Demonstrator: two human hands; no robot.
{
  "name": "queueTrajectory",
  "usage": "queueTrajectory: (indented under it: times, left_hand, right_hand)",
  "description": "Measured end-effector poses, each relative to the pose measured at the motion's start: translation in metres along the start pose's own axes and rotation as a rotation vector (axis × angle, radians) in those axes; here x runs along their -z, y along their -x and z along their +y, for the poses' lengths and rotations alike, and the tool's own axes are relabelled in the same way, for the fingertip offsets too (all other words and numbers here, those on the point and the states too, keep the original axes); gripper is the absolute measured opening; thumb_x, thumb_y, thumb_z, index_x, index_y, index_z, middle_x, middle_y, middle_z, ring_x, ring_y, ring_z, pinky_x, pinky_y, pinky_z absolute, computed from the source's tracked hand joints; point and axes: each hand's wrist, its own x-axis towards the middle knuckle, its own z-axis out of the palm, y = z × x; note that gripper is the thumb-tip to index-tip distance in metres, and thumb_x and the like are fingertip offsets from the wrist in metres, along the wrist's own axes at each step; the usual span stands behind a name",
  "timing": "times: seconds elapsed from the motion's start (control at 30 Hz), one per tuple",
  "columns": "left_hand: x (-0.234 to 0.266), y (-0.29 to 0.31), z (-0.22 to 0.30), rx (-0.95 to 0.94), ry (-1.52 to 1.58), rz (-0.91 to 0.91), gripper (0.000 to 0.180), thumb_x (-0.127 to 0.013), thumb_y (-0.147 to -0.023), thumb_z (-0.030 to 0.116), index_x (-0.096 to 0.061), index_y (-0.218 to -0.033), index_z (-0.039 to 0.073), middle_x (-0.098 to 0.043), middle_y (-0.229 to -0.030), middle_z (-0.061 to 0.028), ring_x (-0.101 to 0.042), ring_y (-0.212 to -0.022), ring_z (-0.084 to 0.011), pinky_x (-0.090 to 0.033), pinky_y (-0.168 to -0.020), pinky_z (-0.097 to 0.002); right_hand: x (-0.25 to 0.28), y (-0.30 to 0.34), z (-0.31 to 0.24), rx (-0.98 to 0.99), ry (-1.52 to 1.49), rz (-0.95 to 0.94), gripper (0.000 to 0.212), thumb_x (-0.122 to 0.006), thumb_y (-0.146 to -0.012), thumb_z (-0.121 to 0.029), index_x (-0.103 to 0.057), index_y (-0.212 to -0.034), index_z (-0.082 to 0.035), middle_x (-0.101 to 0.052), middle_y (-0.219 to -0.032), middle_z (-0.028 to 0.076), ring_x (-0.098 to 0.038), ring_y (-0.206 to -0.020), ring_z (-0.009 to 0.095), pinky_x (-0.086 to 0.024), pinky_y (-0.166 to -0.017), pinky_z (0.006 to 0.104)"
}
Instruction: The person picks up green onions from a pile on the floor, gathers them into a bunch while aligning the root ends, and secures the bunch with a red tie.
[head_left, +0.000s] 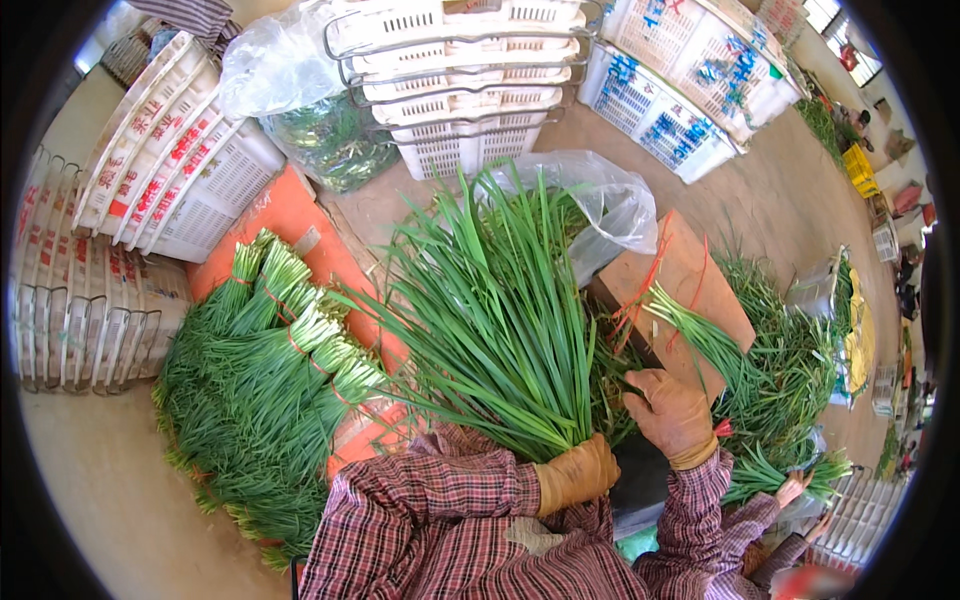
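My left hand (pixel 582 474), in a tan glove, is wrapped round the lower end of a large loose bunch of Chinese chives (pixel 510 310); its long green leaves fan up and away from me. To the right of the bunch is my gloved right hand (pixel 672 412), apart from the left, with the fingers curled and the thumb near the index finger. Whatever it may pinch is too small to make out. Just beyond it, a thin bundle of chives (pixel 695 328) lies on a brown box (pixel 690 270) with red ties (pixel 645 285) by its pale ends.
Tied chive bundles (pixel 290 340) are heaped at left on an orange board (pixel 375 345). Stacked white crates (pixel 470 90) and a bagged green heap (pixel 330 140) stand beyond. Loose leaves (pixel 785 370) lie at right. Another person's hand (pixel 795 487) touches chives at lower right.
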Motion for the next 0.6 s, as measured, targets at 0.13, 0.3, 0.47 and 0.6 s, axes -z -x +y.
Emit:
queueTrajectory:
  times: [0.13,0.3,0.47,0.6]
  left_hand:
    - [-0.038,0.010,0.020,-0.068,-0.200,-0.143,0.017,-0.060,-0.085,0.017,-0.068,-0.099,0.010,-0.066,-0.092,-0.0070,-0.062,-0.083,-0.0224,-0.050,-0.073,-0.0364]
    - [-0.047,0.012,0.024,-0.134,-0.386,0.009,0.031,-0.057,-0.092,0.014,-0.067,-0.121,0.007,-0.070,-0.116,-0.0089,-0.068,-0.104,-0.0245,-0.060,-0.084,-0.0400]
    - [-0.048,0.014,0.020,-0.209,-0.805,0.038,0.030,-0.060,-0.087,0.010,-0.067,-0.116,0.002,-0.071,-0.112,-0.0105,-0.070,-0.094,-0.0249,-0.061,-0.076,-0.0389]
    - [-0.075,0.013,0.040,-0.089,-0.564,0.049,0.028,-0.063,-0.085,0.010,-0.068,-0.112,0.002,-0.072,-0.107,-0.0118,-0.069,-0.088,-0.0247,-0.060,-0.073,-0.0380]
  right_hand:
    - [-0.007,-0.007,-0.035,0.205,-0.326,-0.033,0.028,-0.074,-0.088,-0.031,-0.073,-0.110,-0.014,-0.073,-0.097,0.006,-0.071,-0.076,0.027,-0.057,-0.065,0.0367]
    - [-0.025,-0.014,-0.044,0.298,-0.116,-0.101,0.028,-0.076,-0.084,-0.036,-0.072,-0.103,-0.016,-0.068,-0.084,0.006,-0.068,-0.069,0.027,-0.053,-0.058,0.0375]
    - [-0.027,-0.009,-0.055,0.235,-0.035,-0.189,0.020,-0.076,-0.081,-0.032,-0.072,-0.090,-0.014,-0.069,-0.077,0.007,-0.068,-0.066,0.028,-0.053,-0.058,0.0387]
    - [-0.030,-0.009,-0.051,0.192,-0.177,-0.101,0.016,-0.072,-0.081,-0.025,-0.066,-0.079,-0.011,-0.065,-0.068,0.009,-0.066,-0.060,0.031,-0.052,-0.055,0.0416]
